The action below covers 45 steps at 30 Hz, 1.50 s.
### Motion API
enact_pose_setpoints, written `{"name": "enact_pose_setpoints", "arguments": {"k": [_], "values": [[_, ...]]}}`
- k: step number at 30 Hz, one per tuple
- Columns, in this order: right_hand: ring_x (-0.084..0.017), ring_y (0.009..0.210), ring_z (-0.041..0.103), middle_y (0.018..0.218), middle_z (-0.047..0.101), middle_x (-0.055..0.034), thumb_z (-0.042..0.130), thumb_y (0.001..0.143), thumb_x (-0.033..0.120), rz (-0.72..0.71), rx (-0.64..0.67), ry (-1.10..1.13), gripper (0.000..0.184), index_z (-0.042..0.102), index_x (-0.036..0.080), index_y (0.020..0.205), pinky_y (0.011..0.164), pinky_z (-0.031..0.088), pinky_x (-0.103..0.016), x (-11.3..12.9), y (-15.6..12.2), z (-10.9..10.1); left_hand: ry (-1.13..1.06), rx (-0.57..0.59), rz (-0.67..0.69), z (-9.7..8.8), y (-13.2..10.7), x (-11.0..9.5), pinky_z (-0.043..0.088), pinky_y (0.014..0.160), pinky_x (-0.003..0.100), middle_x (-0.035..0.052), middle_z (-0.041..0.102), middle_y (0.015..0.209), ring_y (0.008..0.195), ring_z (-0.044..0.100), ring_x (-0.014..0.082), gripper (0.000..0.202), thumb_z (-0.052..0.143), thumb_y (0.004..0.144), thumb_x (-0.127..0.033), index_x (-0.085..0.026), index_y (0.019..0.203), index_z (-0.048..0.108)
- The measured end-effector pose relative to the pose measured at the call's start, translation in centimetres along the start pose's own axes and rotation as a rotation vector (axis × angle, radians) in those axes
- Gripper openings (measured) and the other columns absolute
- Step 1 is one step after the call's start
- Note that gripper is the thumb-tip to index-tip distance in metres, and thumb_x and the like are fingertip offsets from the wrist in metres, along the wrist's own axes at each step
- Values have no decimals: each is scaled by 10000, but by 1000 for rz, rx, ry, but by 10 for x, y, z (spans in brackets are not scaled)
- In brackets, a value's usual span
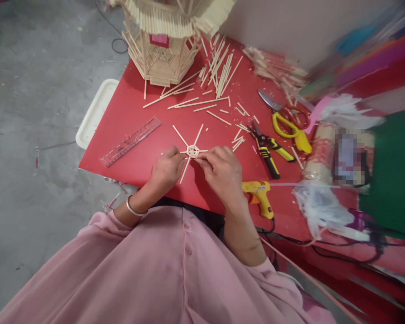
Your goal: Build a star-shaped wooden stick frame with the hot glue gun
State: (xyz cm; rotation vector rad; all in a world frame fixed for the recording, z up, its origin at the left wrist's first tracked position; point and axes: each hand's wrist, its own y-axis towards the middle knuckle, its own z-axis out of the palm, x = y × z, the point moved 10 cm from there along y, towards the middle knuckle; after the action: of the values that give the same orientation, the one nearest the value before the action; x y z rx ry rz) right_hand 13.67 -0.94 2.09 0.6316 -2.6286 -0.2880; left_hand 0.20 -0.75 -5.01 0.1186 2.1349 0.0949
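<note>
A small star-shaped piece of thin wooden sticks, with spokes round a hexagonal hub, lies on the red table. My left hand is closed, its fingertips pinching the piece at the hub's left side. My right hand is closed too, its fingers pinching the hub from the right. A silver bangle sits on my left wrist.
A tall stick-built model stands at the table's far edge, with loose sticks beside it. A clear ruler lies left. Right of my hands lie black-yellow cutters, yellow scissors, a yellow glue gun and plastic bags.
</note>
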Motion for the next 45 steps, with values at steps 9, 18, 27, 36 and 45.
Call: {"name": "enact_pose_setpoints", "arguments": {"k": [9,18,27,36,45], "values": [[-225,887,567,888,669,-60,537,1006,344,23,-81,85,221,728,248,949,788,473,-378,12,-10,2,-256,-15,-181,-7,2,3,369,585,254,35,581,743,656,509,142,156,651,845,-298,-190,734,668],[-206,888,589,902,689,-55,579,987,277,-37,-256,152,158,733,246,975,825,493,-368,23,-16,-15,-1180,267,-634,29,-22,6,148,368,150,-83,421,514,401,248,3,402,922,587,-391,-133,760,667],[-210,874,569,867,675,-52,561,994,285,-2,-225,150,181,738,257,969,794,461,-373,17,-20,-11,-1255,298,-713,38,-26,3,155,371,119,-81,414,542,429,285,-2,325,893,636,-278,-118,752,634],[-217,894,573,899,675,-62,543,999,281,-3,-209,154,192,727,251,955,812,469,-379,16,-16,-8,-1272,270,-739,40,-27,4,154,360,122,-90,407,512,415,295,-2,333,896,618,-274,-118,738,628],[-213,862,547,884,656,-51,519,1015,342,5,-141,105,222,713,254,951,799,440,-368,6,-6,-1,-1114,182,-642,33,-21,11,227,337,182,-32,606,610,383,403,37,331,835,710,-386,-139,852,667]]}}
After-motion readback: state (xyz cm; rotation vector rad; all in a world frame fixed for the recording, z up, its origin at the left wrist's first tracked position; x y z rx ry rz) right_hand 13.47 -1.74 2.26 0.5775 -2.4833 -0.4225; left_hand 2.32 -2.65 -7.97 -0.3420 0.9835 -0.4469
